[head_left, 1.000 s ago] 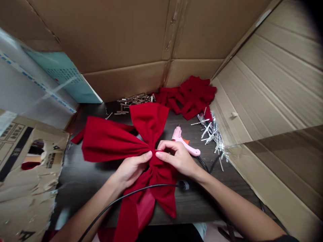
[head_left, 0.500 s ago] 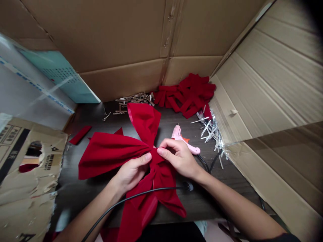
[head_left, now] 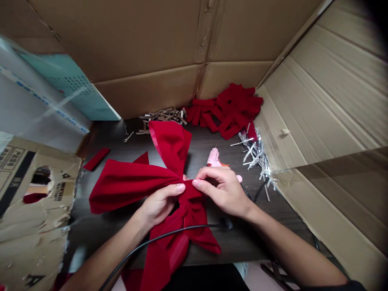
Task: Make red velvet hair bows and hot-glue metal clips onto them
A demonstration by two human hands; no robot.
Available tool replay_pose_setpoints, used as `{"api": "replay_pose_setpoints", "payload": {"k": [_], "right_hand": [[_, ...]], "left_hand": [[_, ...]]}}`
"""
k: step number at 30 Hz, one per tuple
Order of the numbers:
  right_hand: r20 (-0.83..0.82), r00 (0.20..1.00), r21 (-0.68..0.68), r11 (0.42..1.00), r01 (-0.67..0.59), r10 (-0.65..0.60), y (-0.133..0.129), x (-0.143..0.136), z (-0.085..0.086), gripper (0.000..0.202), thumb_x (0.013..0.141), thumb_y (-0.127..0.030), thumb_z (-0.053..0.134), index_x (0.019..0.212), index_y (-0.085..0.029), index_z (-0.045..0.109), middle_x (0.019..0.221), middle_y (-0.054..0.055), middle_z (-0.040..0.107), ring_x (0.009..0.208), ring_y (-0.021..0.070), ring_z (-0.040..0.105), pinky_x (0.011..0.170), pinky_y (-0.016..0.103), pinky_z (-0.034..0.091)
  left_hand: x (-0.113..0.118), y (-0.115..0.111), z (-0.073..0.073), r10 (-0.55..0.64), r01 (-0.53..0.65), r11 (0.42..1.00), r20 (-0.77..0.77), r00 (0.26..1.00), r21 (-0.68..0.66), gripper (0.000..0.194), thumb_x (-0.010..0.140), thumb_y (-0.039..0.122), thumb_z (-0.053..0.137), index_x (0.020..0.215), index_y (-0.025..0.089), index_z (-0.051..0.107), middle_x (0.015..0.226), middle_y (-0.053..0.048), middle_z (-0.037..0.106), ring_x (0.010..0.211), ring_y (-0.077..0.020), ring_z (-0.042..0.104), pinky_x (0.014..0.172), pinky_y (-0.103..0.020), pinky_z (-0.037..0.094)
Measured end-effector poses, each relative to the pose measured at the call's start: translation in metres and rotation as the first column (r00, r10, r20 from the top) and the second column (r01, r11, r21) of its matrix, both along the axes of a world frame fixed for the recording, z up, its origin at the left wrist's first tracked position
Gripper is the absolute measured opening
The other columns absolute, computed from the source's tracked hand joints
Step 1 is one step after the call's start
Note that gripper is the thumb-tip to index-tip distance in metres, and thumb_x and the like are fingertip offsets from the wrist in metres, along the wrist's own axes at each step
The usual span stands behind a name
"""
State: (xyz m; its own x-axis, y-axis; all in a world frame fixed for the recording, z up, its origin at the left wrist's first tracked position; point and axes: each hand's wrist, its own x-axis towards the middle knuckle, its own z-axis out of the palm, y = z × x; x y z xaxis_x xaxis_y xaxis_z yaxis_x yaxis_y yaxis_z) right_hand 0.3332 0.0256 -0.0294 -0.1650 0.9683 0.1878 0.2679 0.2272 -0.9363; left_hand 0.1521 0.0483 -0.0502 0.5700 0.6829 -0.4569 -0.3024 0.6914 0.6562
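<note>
The left hand (head_left: 157, 204) has its grip closed on the gathered middle of the red bow (head_left: 133, 182); the right hand (head_left: 224, 190) pinches fabric just beside it. The cloth looks light, soft, easily creased, best held at that bunched centre, over the worktop (head_left: 242, 244).

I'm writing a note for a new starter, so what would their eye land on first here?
Probably the big red bow in the middle of the dark table, with the left hand holding it and the right hand pinching it near its centre. Next might come the heap of red strips at the back, right of centre, and the pink glue gun, partly hidden behind the right hand.
</note>
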Motion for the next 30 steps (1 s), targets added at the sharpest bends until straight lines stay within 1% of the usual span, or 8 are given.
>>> {"api": "replay_pose_setpoints", "payload": {"k": [7, 12, 14, 17, 19, 21, 25, 30], "right_hand": [[-0.151, 0.986, -0.104, 0.991, -0.081, 0.065, 0.001, -0.001, 0.003, 0.025, 0.085, -0.034, 0.064, 0.066, -0.018, 0.063, 0.057, -0.001, 0.059, 0.051, 0.0112, 0.048, 0.048, 0.024, 0.035], [-0.208, 0.975, -0.183, 0.975, -0.124, 0.085, 0.001, -0.003, 0.001, 0.030, 0.082, -0.041, 0.068, 0.065, -0.017, 0.064, 0.057, 0.001, 0.059, 0.051, 0.0117, 0.048, 0.048, 0.025, 0.036], [-0.205, 0.976, -0.195, 0.974, -0.112, 0.071, 0.002, -0.003, -0.002, 0.031, 0.081, -0.042, 0.068, 0.065, -0.017, 0.063, 0.058, 0.001, 0.060, 0.052, 0.0119, 0.048, 0.048, 0.025, 0.036], [-0.208, 0.978, -0.203, 0.977, -0.065, 0.022, 0.004, -0.002, -0.010, 0.033, 0.079, -0.045, 0.070, 0.065, -0.016, 0.061, 0.058, 0.000, 0.057, 0.052, 0.0110, 0.046, 0.048, 0.024, 0.035], [-0.233, 0.972, -0.232, 0.970, -0.070, 0.014, 0.006, 0.000, -0.016, 0.036, 0.077, -0.048, 0.071, 0.065, -0.016, 0.059, 0.056, -0.002, 0.053, 0.050, 0.0096, 0.044, 0.047, 0.023, 0.033], [-0.276, 0.961, -0.277, 0.955, -0.108, 0.029, 0.008, 0.001, -0.020, 0.038, 0.074, -0.050, 0.073, 0.066, -0.016, 0.057, 0.055, -0.003, 0.050, 0.048, 0.0085, 0.042, 0.045, 0.022, 0.032], [-0.349, 0.936, -0.307, 0.937, -0.165, 0.050, 0.008, -0.001, -0.022, 0.038, 0.073, -0.049, 0.075, 0.068, -0.016, 0.057, 0.055, -0.004, 0.051, 0.047, 0.0079, 0.043, 0.044, 0.021, 0.032], [-0.409, 0.911, -0.281, 0.941, -0.190, 0.062, 0.005, -0.008, -0.018, 0.037, 0.071, -0.046, 0.078, 0.067, -0.016, 0.056, 0.054, -0.004, 0.053, 0.046, 0.0077, 0.044, 0.044, 0.021, 0.035]], "left_hand": [[-0.004, -0.007, 0.004, -0.033, 0.035, 0.999, 0.105, 0.994, -0.021, 0.025, 0.057, 0.027, 0.084, 0.077, 0.019, 0.070, 0.073, -0.001, 0.069, 0.071, -0.0182, 0.064, 0.076, -0.033, 0.052], [-0.004, -0.010, 0.001, -0.032, 0.039, 0.998, 0.147, 0.989, -0.045, 0.028, 0.055, 0.029, 0.087, 0.068, 0.019, 0.065, 0.068, 0.000, 0.065, 0.066, -0.0167, 0.062, 0.071, -0.031, 0.052], [-0.004, -0.010, -0.001, -0.058, 0.063, 0.998, 0.148, 0.987, -0.029, 0.030, 0.056, 0.034, 0.087, 0.070, 0.019, 0.066, 0.072, -0.002, 0.068, 0.073, -0.0201, 0.065, 0.075, -0.033, 0.053], [-0.008, -0.008, -0.006, -0.139, 0.140, 0.990, 0.136, 0.981, 0.004, 0.035, 0.063, 0.041, 0.083, 0.086, 0.019, 0.070, 0.090, -0.005, 0.074, 0.097, -0.0269, 0.066, 0.094, -0.039, 0.048], [-0.013, -0.005, -0.010, -0.171, 0.173, 0.985, 0.141, 0.975, -0.005, 0.036, 0.068, 0.040, 0.081, 0.095, 0.018, 0.071, 0.099, -0.006, 0.074, 0.109, -0.0279, 0.063, 0.104, -0.040, 0.040], [-0.016, -0.002, -0.014, -0.179, 0.186, 0.982, 0.150, 0.972, -0.034, 0.035, 0.070, 0.035, 0.080, 0.099, 0.017, 0.072, 0.102, -0.006, 0.075, 0.115, -0.0277, 0.060, 0.111, -0.042, 0.033], [-0.020, 0.001, -0.018, -0.189, 0.203, 0.977, 0.158, 0.969, -0.073, 0.027, 0.070, 0.029, 0.081, 0.093, 0.015, 0.075, 0.102, -0.007, 0.076, 0.120, -0.0284, 0.058, 0.116, -0.043, 0.026], [-0.014, -0.001, -0.017, -0.175, 0.204, 0.965, 0.173, 0.969, -0.164, 0.028, 0.060, 0.031, 0.087, 0.080, 0.014, 0.077, 0.092, -0.009, 0.077, 0.115, -0.0304, 0.062, 0.114, -0.041, 0.032]]}}
